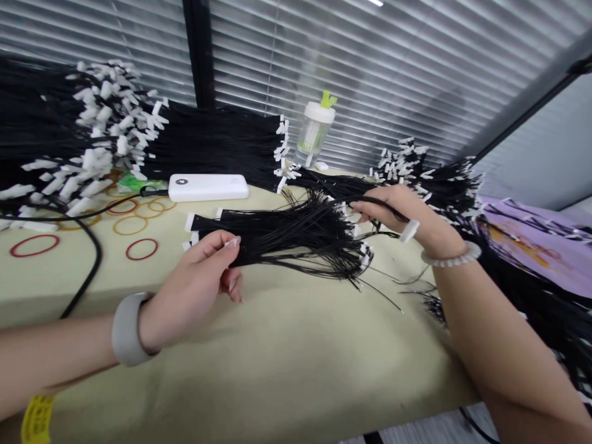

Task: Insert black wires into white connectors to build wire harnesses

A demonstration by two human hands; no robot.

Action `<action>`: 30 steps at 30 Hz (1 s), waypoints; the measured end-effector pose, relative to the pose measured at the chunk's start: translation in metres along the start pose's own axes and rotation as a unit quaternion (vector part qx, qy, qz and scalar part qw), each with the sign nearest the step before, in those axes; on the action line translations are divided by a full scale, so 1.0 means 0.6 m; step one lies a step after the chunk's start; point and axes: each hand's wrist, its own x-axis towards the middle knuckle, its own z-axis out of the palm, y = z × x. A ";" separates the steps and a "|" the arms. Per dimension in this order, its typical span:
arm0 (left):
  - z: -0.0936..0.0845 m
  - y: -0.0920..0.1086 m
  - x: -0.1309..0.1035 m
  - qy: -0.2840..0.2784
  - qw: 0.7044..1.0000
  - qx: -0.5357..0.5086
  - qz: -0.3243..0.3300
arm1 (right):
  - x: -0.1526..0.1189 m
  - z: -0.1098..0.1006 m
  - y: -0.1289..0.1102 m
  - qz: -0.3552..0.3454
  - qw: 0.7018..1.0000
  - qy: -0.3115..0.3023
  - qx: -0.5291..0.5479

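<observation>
A loose bundle of black wires (296,231) with white connectors at its ends lies across the middle of the table. My left hand (203,277) is at the bundle's left part, thumb and index finger pinched at its lower edge; what lies between the fingertips is too small to make out. Over the bundle's right end, my right hand (393,209) is closed on a few black wires, and a white connector (409,231) hangs beside the wrist.
Behind are a white power bank (208,187), a clear bottle (314,132) and large piles of black wires (217,145). Red and yellow rubber bands (142,249) lie at the left. More wires (522,277) stretch along the right, near a purple sheet (546,246).
</observation>
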 end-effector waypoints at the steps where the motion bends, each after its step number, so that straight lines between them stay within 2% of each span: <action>1: 0.001 0.000 0.001 0.004 1.000 -0.003 -0.003 | -0.001 0.003 -0.006 -0.005 0.999 -0.014 0.034; 5: 0.001 -0.001 0.004 -0.003 1.000 -0.001 -0.009 | -0.001 0.020 -0.014 -0.002 0.990 -0.039 0.137; 8: -0.002 -0.003 0.004 -0.004 1.000 0.004 -0.015 | 0.001 0.030 -0.018 0.010 0.990 -0.014 0.140; 10: -0.004 -0.005 0.004 -0.007 1.000 0.009 -0.017 | 0.003 0.031 -0.023 0.011 0.995 0.034 0.096; 12: -0.005 -0.006 0.004 -0.012 1.000 0.009 -0.017 | 0.004 0.028 -0.026 -0.012 0.997 0.075 -0.005; 15: -0.006 -0.006 0.003 -0.011 1.000 0.000 -0.017 | 0.002 0.020 -0.012 -0.061 0.982 0.089 -0.154; 17: -0.007 -0.006 0.003 -0.008 1.000 -0.003 -0.015 | -0.003 0.015 0.009 -0.064 0.974 0.102 -0.192; 20: -0.006 -0.005 0.003 -0.013 1.000 -0.003 -0.016 | -0.013 0.011 0.043 -0.035 0.959 0.156 -0.235; 23: -0.003 -0.004 0.004 -0.011 1.000 -0.007 -0.017 | -0.018 0.012 0.062 -0.015 0.947 0.189 -0.259; 26: 0.000 -0.003 0.004 0.001 1.000 -0.011 -0.014 | -0.013 0.016 0.063 -0.031 0.954 0.168 -0.246; 30: 0.000 -0.002 0.003 0.015 1.000 -0.017 -0.014 | -0.003 0.015 0.044 -0.070 0.973 0.116 -0.189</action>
